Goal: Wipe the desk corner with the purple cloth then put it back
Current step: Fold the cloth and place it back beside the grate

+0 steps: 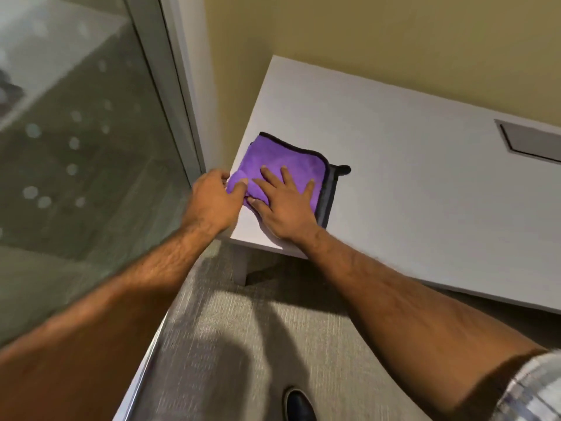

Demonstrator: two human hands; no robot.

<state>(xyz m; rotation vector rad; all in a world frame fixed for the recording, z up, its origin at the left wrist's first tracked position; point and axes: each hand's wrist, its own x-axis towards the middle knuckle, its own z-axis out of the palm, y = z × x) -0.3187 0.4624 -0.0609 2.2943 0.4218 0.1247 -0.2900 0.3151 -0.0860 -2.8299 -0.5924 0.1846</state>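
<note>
A folded purple cloth (282, 158) with a dark trim and a grey underside lies on the near left corner of the white desk (394, 183). My right hand (287, 205) rests flat on the cloth, fingers spread, pressing it onto the desk. At the desk's left edge my left hand (214, 202) curls over the cloth's near left corner, thumb on top of the fabric. A small dark loop sticks out from the cloth's right side.
A glass wall with a metal frame (170, 95) stands close on the left of the desk. A yellow wall runs behind the desk. A grey cable hatch (534, 141) is set into the desk at the right. Grey carpet and my dark shoe (299, 404) lie below.
</note>
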